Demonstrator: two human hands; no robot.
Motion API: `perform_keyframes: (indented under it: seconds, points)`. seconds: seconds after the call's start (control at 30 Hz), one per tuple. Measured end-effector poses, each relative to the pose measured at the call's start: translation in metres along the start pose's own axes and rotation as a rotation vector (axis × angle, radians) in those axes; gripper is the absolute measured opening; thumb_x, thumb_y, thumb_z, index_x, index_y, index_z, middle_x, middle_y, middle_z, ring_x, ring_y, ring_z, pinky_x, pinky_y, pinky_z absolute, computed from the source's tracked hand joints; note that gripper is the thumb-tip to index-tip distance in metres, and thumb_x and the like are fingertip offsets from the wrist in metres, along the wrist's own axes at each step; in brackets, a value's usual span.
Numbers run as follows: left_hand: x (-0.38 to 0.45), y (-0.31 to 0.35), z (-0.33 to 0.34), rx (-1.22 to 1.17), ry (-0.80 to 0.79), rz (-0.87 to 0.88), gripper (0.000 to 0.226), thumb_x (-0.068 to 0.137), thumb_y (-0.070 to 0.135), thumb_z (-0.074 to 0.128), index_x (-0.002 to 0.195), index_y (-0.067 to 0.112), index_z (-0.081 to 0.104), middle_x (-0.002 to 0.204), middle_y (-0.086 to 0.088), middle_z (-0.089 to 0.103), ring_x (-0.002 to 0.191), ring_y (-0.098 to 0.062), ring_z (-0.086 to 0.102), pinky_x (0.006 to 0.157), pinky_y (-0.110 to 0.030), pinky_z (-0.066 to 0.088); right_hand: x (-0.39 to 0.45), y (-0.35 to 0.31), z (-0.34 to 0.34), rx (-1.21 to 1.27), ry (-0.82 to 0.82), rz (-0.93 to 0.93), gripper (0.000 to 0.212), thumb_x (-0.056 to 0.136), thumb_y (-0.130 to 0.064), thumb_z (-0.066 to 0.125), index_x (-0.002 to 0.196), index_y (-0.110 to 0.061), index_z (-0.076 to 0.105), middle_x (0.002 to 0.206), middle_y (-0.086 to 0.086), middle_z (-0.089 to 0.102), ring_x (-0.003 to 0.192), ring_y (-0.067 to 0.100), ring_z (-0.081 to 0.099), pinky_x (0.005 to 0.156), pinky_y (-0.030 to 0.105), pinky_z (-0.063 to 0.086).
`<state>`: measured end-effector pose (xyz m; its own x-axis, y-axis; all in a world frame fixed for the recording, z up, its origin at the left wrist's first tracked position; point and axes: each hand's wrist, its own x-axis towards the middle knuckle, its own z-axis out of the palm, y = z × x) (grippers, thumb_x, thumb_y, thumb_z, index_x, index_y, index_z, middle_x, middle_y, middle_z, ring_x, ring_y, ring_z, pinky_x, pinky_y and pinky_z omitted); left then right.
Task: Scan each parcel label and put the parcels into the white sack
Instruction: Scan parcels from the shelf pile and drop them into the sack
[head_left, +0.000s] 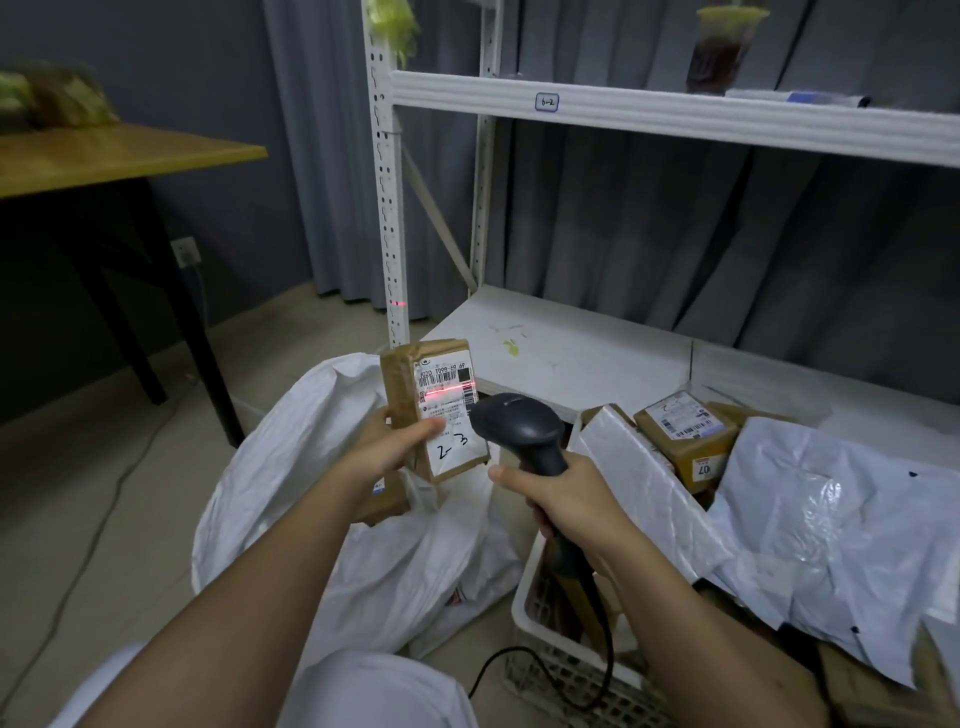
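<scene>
My left hand grips a brown cardboard parcel upright over the open white sack, thumb on its white label marked "2-3". My right hand grips a black barcode scanner just right of the parcel. Its red line lies across the label's barcode. Another brown parcel shows inside the sack below my left hand.
A white plastic crate at the right holds several parcels: a brown box, a white wrapped one and grey plastic mailers. A white metal shelf rack stands behind. A wooden table is at the left. The scanner's cable trails on the floor.
</scene>
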<state>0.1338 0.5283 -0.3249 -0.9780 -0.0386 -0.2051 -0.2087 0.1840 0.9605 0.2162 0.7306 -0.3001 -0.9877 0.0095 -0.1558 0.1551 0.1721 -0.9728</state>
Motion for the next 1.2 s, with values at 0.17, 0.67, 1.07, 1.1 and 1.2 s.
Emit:
perform_keyframes:
  seconds: [0.17,0.67,1.07,1.1,1.2]
  points:
    - [-0.002,0.002,-0.009,0.004,0.012,0.008,0.040,0.084,0.032,0.071,0.115,0.023,0.047,0.106,0.001,0.060,0.082,-0.006,0.057,0.067,-0.022,0.042,-0.007,-0.006,0.006,-0.011,-0.017,0.015,0.035,0.074,-0.030,0.081,0.068,-0.013,0.051,0.056,0.005,0.045,0.043,0.013,0.041,0.045,0.023,0.034]
    - [0.004,-0.044,-0.056,0.048,0.163,-0.111,0.083,0.077,0.032,0.079,0.138,0.012,0.026,0.117,-0.002,0.055,0.103,-0.023,0.059,0.079,-0.034,0.052,0.008,-0.007,0.035,0.087,0.030,0.048,0.021,0.078,-0.027,0.078,0.082,-0.012,0.063,0.063,0.004,0.051,0.049,0.014,0.045,0.046,0.025,0.039]
    - [0.071,-0.099,-0.043,0.719,-0.078,-0.173,0.060,0.086,0.052,0.057,0.136,0.022,0.043,0.144,-0.007,0.043,0.130,-0.030,0.040,0.104,-0.035,0.032,0.030,0.033,0.022,0.184,0.217,0.188,0.022,0.083,-0.026,0.073,0.084,-0.009,0.059,0.063,0.007,0.053,0.051,0.017,0.047,0.048,0.029,0.040]
    - [0.074,-0.094,-0.034,0.735,-0.088,-0.153,0.058,0.085,0.056,0.053,0.134,0.026,0.044,0.146,-0.006,0.041,0.136,-0.033,0.033,0.108,-0.042,0.030,0.028,0.034,0.015,0.189,0.229,0.192,0.021,0.083,-0.025,0.073,0.086,-0.008,0.060,0.063,0.007,0.054,0.053,0.018,0.047,0.050,0.030,0.041]
    - [0.064,-0.071,-0.005,0.688,-0.088,0.009,0.064,0.090,0.043,0.058,0.146,0.024,0.035,0.153,-0.009,0.030,0.144,-0.031,0.018,0.115,-0.045,0.025,0.018,0.040,-0.011,0.179,0.296,0.198,0.020,0.083,-0.024,0.073,0.092,-0.009,0.064,0.064,0.005,0.056,0.057,0.018,0.050,0.058,0.032,0.042]
